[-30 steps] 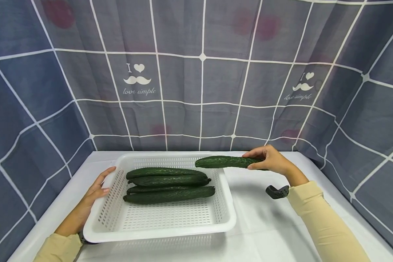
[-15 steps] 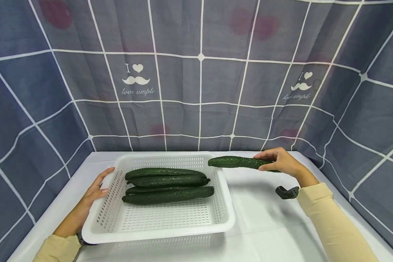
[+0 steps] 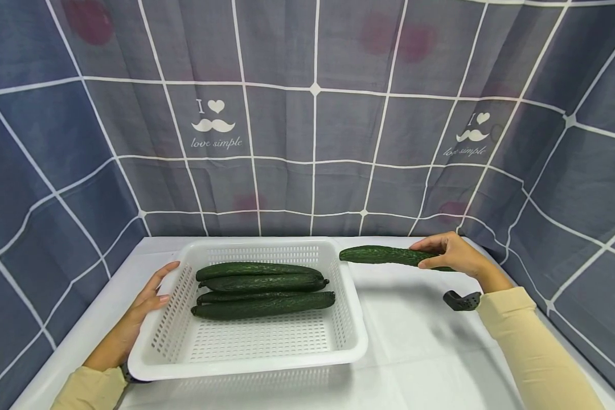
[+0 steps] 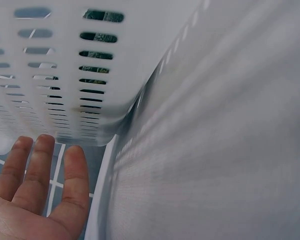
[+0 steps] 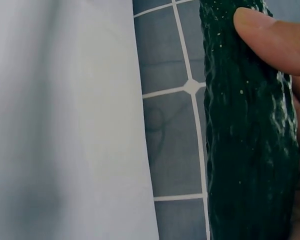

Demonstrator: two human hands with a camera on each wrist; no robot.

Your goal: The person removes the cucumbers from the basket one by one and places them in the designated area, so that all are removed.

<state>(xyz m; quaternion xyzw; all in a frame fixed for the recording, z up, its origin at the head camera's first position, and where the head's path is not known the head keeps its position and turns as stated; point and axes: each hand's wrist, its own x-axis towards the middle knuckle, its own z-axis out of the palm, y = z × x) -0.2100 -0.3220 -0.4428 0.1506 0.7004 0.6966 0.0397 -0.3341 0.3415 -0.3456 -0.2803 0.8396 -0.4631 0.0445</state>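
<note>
A dark green, bumpy cucumber (image 3: 379, 254) is held up level in the air right of the basket by my right hand (image 3: 453, 255). Thumb and fingers grip it near its right end; the right wrist view shows the thumb pressed on the cucumber (image 5: 250, 130). My left hand (image 3: 143, 307) rests at the left side of a white perforated plastic basket (image 3: 251, 369), its fingertips on the rim. In the left wrist view, straight, spread fingers (image 4: 75, 175) lie by the basket's slotted outer wall (image 4: 65, 80). Several cucumbers (image 3: 266, 307) lie side by side inside the basket.
The basket stands on a white-covered table (image 3: 400, 353). A grey-blue checked curtain (image 3: 287, 131) with white lines closes off the back and both sides. Black wrist devices (image 3: 461, 300) show by the yellow sleeves (image 3: 538, 341).
My right hand has moved right with the cucumber, taking its left end from over the basket's back right corner to beside it. The left hand and basket have stayed put.
</note>
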